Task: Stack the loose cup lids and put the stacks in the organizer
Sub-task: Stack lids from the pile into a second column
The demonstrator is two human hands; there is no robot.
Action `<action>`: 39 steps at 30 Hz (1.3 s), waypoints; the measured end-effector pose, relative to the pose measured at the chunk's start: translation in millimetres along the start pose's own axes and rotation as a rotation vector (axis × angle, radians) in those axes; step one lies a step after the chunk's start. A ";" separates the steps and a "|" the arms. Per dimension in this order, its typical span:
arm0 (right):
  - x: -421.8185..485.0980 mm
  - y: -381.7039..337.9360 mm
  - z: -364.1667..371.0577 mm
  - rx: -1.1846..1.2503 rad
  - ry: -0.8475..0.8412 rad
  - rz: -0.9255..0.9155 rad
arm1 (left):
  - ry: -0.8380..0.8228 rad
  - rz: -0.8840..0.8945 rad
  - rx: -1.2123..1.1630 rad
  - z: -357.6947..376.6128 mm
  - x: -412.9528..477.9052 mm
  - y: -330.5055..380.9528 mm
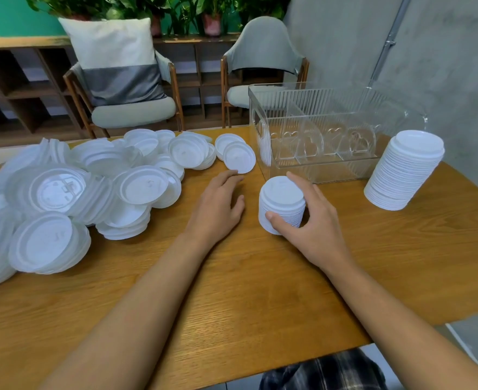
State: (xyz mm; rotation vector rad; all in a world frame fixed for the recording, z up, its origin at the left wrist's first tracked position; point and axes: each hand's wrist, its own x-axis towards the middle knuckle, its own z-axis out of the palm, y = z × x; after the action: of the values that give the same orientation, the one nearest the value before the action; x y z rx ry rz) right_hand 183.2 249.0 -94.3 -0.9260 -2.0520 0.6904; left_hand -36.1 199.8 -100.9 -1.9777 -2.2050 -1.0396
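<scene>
Forearms (pixel 147 305) cross the surface (pixel 246 277): right grip (pixel 314 220) wraps the short upright stack (pixel 281 192), while left grip (pixel 218 204), slack and empty, lies just short of the loose lid (pixel 239 160).

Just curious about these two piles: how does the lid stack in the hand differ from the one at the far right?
The short lid stack has fewer lids than the tall lid stack. The right hand grips the short lid stack; nothing touches the tall lid stack. Both are white and stand on the wooden table.
</scene>
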 end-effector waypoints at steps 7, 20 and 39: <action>1.0 2.9 1.3 0.016 -0.004 -0.005 | -0.074 0.000 0.110 7.6 38.1 -8.0; -1.0 -3.3 -0.9 0.015 -0.019 -0.018 | 0.171 -0.027 0.001 -8.0 -1.7 -2.4; -5.2 -11.0 -2.5 0.044 -0.045 -0.085 | 0.067 -0.316 -1.084 -39.9 -32.4 53.9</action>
State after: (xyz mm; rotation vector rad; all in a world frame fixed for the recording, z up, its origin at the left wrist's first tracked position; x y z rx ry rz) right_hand 183.4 238.7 -87.2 -0.7997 -2.0941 0.7139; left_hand 1.7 151.8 -58.3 -1.7164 -2.1292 -2.7191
